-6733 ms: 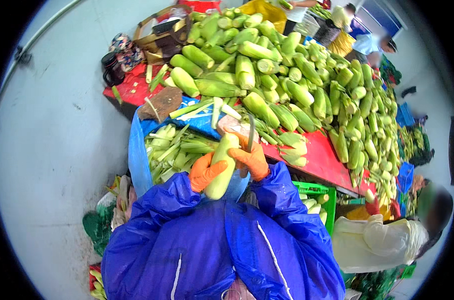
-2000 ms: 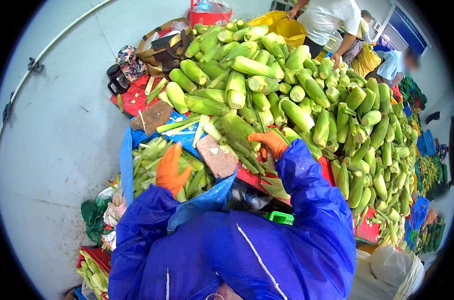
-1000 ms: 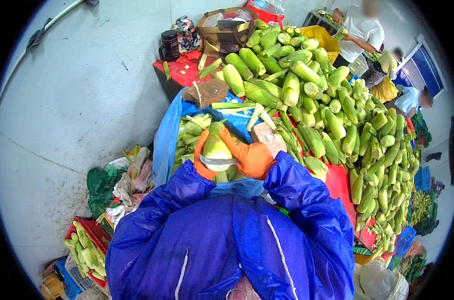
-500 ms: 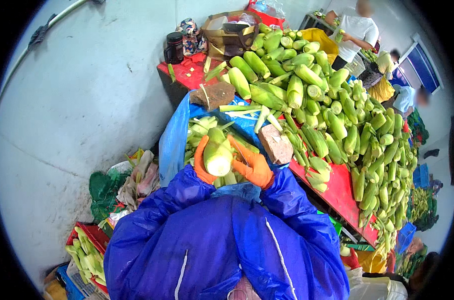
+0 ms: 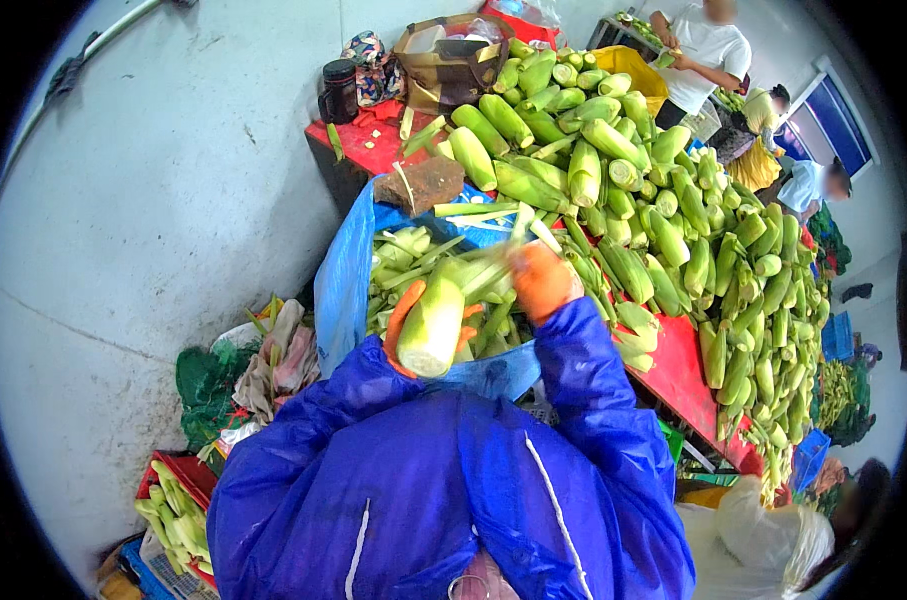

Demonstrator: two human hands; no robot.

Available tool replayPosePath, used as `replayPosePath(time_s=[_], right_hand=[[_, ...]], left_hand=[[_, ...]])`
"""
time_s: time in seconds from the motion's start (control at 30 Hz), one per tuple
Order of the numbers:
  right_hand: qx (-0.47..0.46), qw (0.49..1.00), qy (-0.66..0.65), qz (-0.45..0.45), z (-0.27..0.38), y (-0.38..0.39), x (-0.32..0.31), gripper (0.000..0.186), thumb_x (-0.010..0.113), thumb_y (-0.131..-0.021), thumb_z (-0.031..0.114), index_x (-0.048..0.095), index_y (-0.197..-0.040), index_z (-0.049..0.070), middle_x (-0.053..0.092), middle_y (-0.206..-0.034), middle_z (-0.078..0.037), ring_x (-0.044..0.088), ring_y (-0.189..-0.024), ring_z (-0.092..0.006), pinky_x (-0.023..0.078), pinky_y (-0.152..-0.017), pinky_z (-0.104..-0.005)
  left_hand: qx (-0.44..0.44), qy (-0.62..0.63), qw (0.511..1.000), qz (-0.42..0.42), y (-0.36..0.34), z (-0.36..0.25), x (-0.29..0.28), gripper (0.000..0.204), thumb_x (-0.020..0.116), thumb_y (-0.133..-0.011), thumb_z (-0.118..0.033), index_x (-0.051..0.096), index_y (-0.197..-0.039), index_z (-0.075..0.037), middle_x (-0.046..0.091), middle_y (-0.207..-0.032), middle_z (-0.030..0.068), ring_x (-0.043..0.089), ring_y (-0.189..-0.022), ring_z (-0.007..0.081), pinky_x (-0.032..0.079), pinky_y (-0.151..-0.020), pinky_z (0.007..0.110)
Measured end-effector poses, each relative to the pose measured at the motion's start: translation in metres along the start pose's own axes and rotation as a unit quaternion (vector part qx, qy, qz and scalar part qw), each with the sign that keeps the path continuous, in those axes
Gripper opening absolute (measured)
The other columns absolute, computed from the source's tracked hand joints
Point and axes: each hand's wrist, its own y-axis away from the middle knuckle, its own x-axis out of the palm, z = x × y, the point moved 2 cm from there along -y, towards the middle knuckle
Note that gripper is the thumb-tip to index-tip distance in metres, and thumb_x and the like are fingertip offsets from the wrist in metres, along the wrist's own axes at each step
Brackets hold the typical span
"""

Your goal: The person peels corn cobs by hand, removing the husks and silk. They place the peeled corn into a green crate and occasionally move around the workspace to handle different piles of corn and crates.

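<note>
A plump, pale-green ear of corn in its husk (image 5: pixel 430 328), cut end tipped toward the wearer, is held over the mouth of a blue plastic sack (image 5: pixel 339 290) by an orange-gloved left hand (image 5: pixel 398 322), its fingers clamped around the ear. A long green husk strip (image 5: pixel 485 270) trails from the ear to the orange-gloved right hand (image 5: pixel 543 282), blurred by motion, its fingers seemingly closed on the strip.

Loose green and whitish husk strips (image 5: pixel 398 258) fill the sack, which hangs beside a red-topped desk (image 5: pixel 688 375). A rough brown stone slab (image 5: pixel 420 187) rests at the sack's far rim. On the desk, a brown open-topped bag (image 5: pixel 443 75) holds pale packets, near a black lidded flask (image 5: pixel 339 95). At lower left, a red plastic crate (image 5: pixel 195 474) holds long pale-green pieces.

The desk's near edge slants down to the right, a bare red band separating it from a large heap of unshucked corn (image 5: pixel 663 215); bare pale wall (image 5: pixel 163 220) spreads at left.

Half a second earlier, both hands flanked the ear; the right has since swung outward, covering the spot where a pinkish brick showed.
</note>
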Motion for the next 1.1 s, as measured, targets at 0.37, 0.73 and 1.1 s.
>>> replayPosePath(time_s=[0.37, 0.73, 1.1], right_hand=[[0.417, 0.646, -0.580, 0.270, 0.071, 0.044, 0.024, 0.049, 0.070, -0.080, 0.046, 0.067, -0.097, 0.001, 0.064, -0.072, -0.006, 0.052, -0.047, -0.0128, 0.040, -0.042, -0.0252], [0.402, 0.738, -0.466, 0.276, 0.043, 0.053, 0.025, 0.022, 0.067, -0.075, 0.012, 0.064, -0.090, -0.004, 0.060, -0.064, -0.007, 0.050, -0.043, -0.0129, 0.040, -0.040, -0.0268], [0.464, 0.695, -0.505, 0.215, 0.027, 0.058, 0.028, 0.011, 0.060, -0.071, 0.007, 0.060, -0.076, -0.002, 0.057, -0.056, -0.011, 0.049, -0.035, -0.0204, 0.041, -0.035, -0.0313]], left_hand=[[-0.044, -0.263, 0.963, -0.033, -0.003, 0.002, 0.027, 0.068, 0.041, -0.090, -0.065, 0.053, -0.126, -0.009, 0.065, -0.103, 0.0120, 0.064, -0.090, 0.0246, 0.054, -0.079, 0.035], [0.164, -0.425, 0.854, -0.250, -0.013, 0.017, 0.021, 0.058, 0.067, -0.087, -0.038, 0.047, -0.131, -0.006, 0.063, -0.105, 0.0091, 0.063, -0.086, 0.0190, 0.053, -0.073, 0.031], [0.158, -0.441, 0.863, -0.192, -0.010, 0.007, 0.011, 0.048, 0.058, -0.094, -0.034, 0.049, -0.130, -0.004, 0.062, -0.113, 0.0096, 0.062, -0.097, 0.0185, 0.051, -0.085, 0.032]])
